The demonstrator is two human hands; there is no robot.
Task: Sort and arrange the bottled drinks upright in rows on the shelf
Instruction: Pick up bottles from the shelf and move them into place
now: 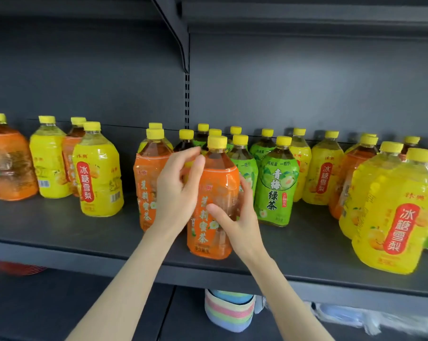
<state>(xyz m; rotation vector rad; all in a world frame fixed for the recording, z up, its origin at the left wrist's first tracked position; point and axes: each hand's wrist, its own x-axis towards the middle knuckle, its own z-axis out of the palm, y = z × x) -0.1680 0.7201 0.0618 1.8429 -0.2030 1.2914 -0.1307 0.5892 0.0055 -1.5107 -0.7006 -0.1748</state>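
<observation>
I judge the work about half done: every bottle stands upright on the shelf [60, 232], but colours are mixed, with a green bottle [275, 190] right and a yellow bottle [98, 173] left. My left hand [177, 193] and right hand [237, 225] both curl around the orange bottle [216, 183] at the near edge, in the middle. It has a yellow cap, dark tea and a shiny orange label.

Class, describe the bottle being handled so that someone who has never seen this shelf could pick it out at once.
Find the slotted upright post at the back of the dark shelf. Straight below it, nearest the front edge, stands the orange-labelled bottle. Unlike the matching orange bottle behind it to the left, it is gripped by both hands: left hand, right hand.
</observation>
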